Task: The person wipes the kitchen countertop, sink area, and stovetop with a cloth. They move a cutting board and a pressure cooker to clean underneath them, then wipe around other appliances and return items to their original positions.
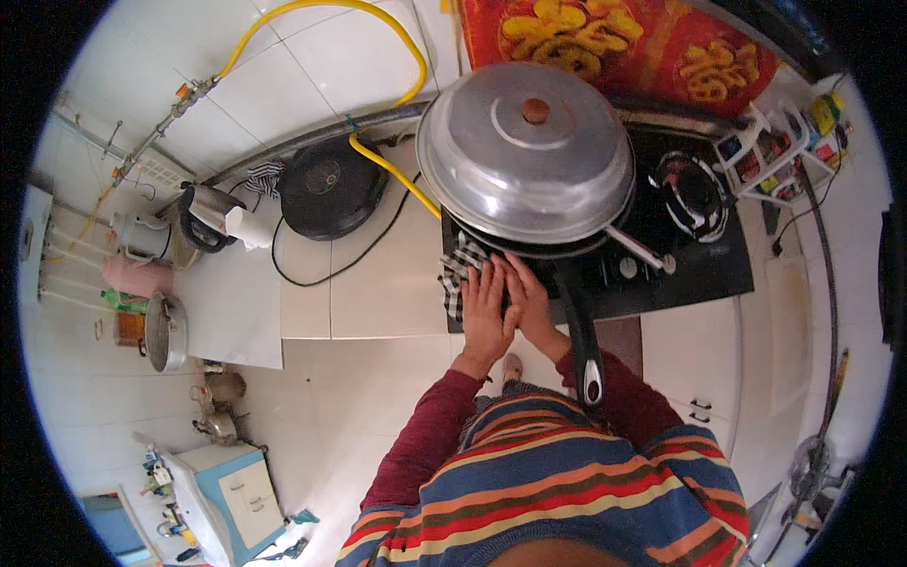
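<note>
A crumpled black-and-white checked cloth (pixel 452 292) lies on the front left corner of the black glass gas stove (pixel 708 280). My left hand (pixel 486 305) rests on the cloth with its fingers stretched out. Touching it from the right is my right hand (pixel 535 305), fingers extended towards the pan. Just beyond my fingers sits a large pan under a domed metal lid (pixel 567 163) with a reddish-brown knob (pixel 536 111). The pan's long black handle (pixel 587 354) points towards me, past my right wrist. What lies under my palms is hidden.
A metal handle (pixel 638 249) juts out below the lid. Right of it is a second burner (pixel 691 195), then a white rack (pixel 769 159) of seasonings. To the left, a black round appliance (pixel 329 188), a yellow gas hose (pixel 386 166) and a kettle (pixel 205 216) occupy the counter.
</note>
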A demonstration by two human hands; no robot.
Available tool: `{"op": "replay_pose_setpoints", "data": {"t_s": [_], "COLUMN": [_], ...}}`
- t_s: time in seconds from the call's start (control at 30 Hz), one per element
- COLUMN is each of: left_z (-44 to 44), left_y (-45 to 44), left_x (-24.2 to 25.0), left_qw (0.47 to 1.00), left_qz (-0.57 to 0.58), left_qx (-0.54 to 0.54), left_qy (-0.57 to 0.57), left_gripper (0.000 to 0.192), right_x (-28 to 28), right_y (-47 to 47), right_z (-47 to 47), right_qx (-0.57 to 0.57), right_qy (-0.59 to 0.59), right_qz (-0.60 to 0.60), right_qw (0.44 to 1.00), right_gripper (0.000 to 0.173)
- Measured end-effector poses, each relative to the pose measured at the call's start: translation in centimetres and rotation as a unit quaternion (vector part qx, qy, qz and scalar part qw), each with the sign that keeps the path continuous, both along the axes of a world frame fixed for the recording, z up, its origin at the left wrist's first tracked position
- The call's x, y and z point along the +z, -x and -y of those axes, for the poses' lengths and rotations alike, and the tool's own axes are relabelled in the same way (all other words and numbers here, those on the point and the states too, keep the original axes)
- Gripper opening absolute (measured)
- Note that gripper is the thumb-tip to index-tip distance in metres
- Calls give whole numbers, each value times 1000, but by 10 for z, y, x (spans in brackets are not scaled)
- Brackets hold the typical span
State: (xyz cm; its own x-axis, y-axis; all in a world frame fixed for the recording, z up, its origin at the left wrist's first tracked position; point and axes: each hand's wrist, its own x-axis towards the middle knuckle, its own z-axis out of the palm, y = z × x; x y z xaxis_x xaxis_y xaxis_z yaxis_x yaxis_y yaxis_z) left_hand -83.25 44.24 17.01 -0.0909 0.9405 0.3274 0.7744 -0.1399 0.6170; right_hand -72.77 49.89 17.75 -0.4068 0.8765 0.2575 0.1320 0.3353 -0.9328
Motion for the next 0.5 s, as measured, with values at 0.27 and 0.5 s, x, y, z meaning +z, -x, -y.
{"op": "replay_pose_setpoints", "data": {"t_s": [0.27,0.5], "left_z": [-7,-43], "left_y": [21,71], "left_x": [10,5], "left_qw": [983,980], "left_qz": [-157,-190], "left_qx": [-13,-39], "left_qy": [94,55], "left_gripper": [56,49], "right_x": [16,8], "right_y": [-67,-88], "right_z": [53,106], "right_qx": [-68,-278], "right_qy": [84,230], "right_qz": [90,15], "right_qw": [990,932], "right_gripper": [34,36]}}
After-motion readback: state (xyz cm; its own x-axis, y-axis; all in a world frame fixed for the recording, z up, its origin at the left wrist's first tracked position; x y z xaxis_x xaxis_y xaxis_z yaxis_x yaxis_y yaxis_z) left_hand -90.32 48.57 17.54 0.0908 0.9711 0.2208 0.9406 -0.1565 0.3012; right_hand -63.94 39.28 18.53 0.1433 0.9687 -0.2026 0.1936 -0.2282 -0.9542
